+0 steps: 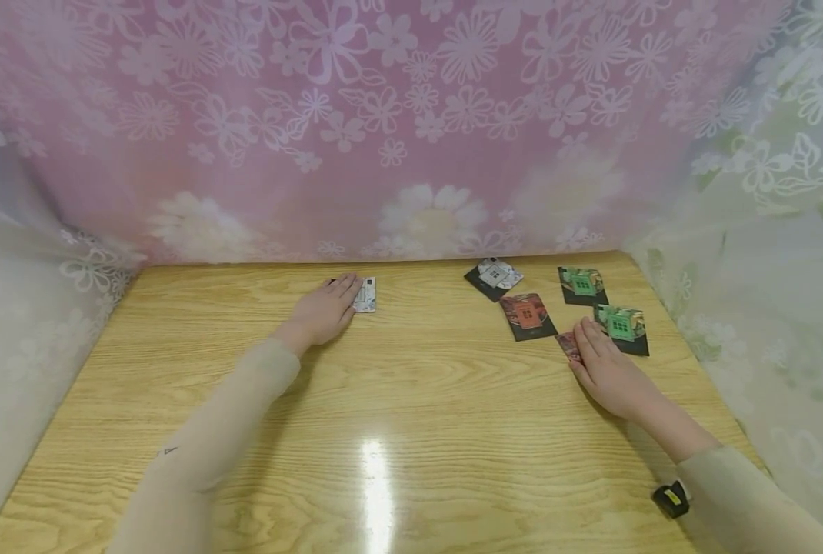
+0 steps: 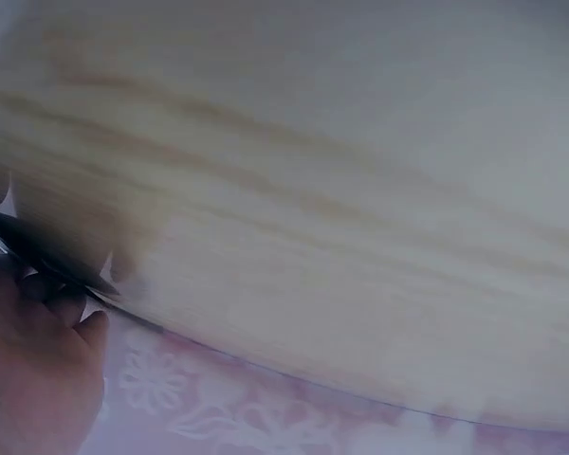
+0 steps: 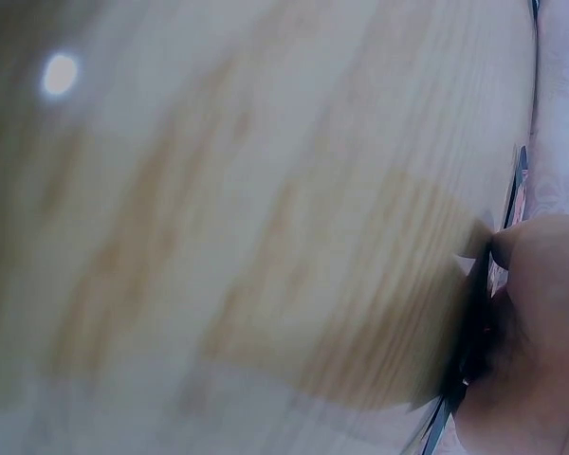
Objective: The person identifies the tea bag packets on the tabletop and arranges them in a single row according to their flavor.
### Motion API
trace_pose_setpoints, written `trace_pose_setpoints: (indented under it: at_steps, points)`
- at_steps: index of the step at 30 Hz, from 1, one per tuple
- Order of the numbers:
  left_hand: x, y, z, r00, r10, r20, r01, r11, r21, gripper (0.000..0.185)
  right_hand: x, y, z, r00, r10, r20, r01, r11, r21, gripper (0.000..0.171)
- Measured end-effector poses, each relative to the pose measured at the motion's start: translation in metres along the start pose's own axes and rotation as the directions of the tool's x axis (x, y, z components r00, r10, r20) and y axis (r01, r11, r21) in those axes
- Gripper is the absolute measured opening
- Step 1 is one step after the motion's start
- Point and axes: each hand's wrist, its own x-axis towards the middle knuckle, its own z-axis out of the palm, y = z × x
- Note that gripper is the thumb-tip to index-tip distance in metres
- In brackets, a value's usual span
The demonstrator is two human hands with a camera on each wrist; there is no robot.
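We are pressing flat, open left hand (image 1: 324, 312) on grey card (image 1: 366, 295) and right hand (image 1: 608, 368) on red card (image 1: 569, 346), best sliding low across the tabletop (image 1: 411, 431).

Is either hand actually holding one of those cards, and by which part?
Neither lifts one. The left hand rests flat on a pale card; the right hand covers a reddish card's near end.
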Motion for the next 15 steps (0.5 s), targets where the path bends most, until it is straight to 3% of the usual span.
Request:
trace_pose_setpoints:
  at_steps: [9, 15]
  points:
    - [-0.025, -0.031, 0.008, 0.995, -0.096, -0.011, 0.096, 0.995, 0.006, 0.068, 0.0, 0.0, 0.001, 1.0, 0.001, 0.002, -0.001, 1.0, 0.001, 0.071]
    - [-0.044, -0.041, 0.009, 0.986, -0.169, -0.006, 0.169, 0.986, -0.016, 0.067, 0.002, 0.001, 0.001, 1.0, 0.002, 0.003, -0.002, 1.0, -0.001, 0.071]
